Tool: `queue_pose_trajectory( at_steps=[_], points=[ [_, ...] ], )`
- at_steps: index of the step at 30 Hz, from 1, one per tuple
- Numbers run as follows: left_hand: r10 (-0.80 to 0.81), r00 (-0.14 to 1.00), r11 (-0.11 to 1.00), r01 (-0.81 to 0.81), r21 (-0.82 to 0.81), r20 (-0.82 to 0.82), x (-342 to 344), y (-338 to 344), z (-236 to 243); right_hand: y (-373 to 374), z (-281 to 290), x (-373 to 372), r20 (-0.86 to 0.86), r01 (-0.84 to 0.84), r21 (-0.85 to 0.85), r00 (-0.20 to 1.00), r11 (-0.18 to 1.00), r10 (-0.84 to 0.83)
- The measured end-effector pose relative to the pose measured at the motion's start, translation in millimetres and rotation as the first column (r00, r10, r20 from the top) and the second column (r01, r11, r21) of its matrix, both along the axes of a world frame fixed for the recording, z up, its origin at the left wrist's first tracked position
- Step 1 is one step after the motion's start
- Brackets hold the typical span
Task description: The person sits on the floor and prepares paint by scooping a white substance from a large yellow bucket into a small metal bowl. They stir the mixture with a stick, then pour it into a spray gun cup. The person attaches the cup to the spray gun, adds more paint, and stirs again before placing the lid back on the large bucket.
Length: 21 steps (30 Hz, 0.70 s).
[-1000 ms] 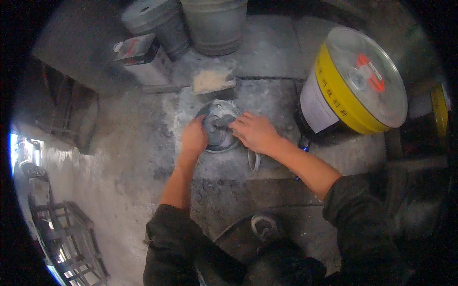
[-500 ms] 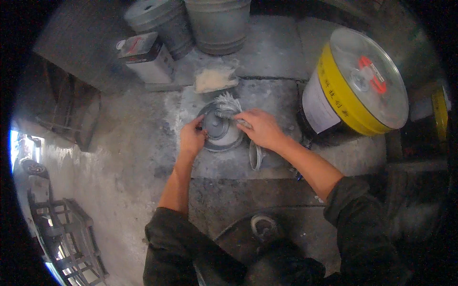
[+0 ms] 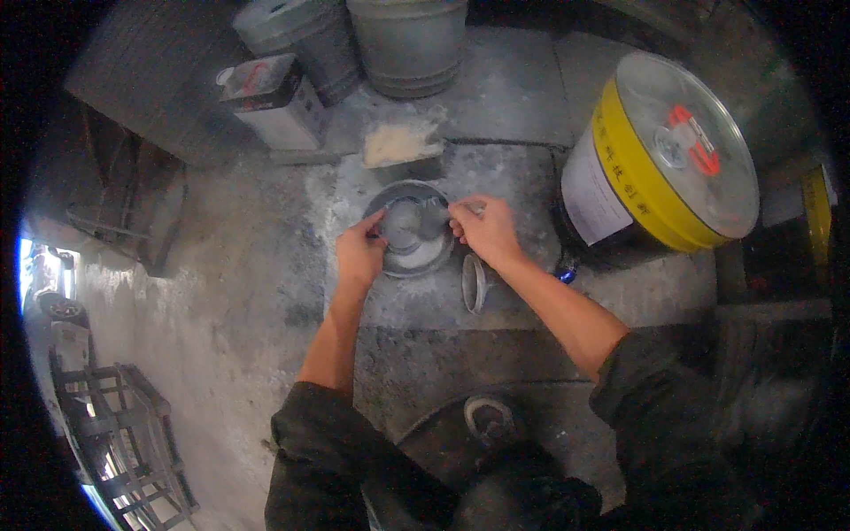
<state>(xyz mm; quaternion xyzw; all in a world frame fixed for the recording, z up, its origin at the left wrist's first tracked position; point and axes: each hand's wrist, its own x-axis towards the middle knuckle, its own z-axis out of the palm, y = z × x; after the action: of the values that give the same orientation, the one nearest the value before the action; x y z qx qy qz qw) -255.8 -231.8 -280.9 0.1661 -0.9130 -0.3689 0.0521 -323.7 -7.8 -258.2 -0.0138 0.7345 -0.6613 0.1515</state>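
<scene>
A shallow round grey pan (image 3: 447, 257) on the floor slab contains pale liquid or residue. Over it, my left hand (image 3: 359, 254) grips the edge of a round grey disc-shaped part (image 3: 403, 237) between thumb and fingers. My right hand (image 3: 487, 230) is closed around the handle of a brush, at the pan's right side. The brush's bristles (image 3: 431, 212) are smeared by motion over the disc. Just below my right hand, a pale ring-like or cup-like piece (image 3: 474, 285) stands beside the pan.
Beyond the pan lies a block with a tan top (image 3: 400, 146). Two grey buckets (image 3: 407, 53) and a rectangular can (image 3: 279, 106) stand at the back. A large yellow-banded drum (image 3: 655, 159) is on the right, with a small blue object (image 3: 566, 273) near its base. Metal frames (image 3: 124, 434) sit at lower left.
The brush has come down from the pan's far edge onto the disc, its bristles now blurred. My right hand has turned slightly; my left hand stays at the disc's edge.
</scene>
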Motion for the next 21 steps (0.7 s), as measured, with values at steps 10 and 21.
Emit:
queue_pose_trajectory(
  at_steps=[10, 21],
  points=[
    [-0.015, 1.000, 0.999, 0.015, -0.042, -0.011, 2.3, -3.6, -0.9, 11.6, 9.4, -6.8, -0.236, -0.196, 0.234, 0.939, 0.952, 0.251],
    [-0.001, 0.999, 0.997, -0.001, 0.078, 0.033, 2.1, -5.4, -10.0, 0.7, 12.3, -7.4, 0.188, -0.283, -0.076, 0.938, 0.956, 0.293]
  ],
)
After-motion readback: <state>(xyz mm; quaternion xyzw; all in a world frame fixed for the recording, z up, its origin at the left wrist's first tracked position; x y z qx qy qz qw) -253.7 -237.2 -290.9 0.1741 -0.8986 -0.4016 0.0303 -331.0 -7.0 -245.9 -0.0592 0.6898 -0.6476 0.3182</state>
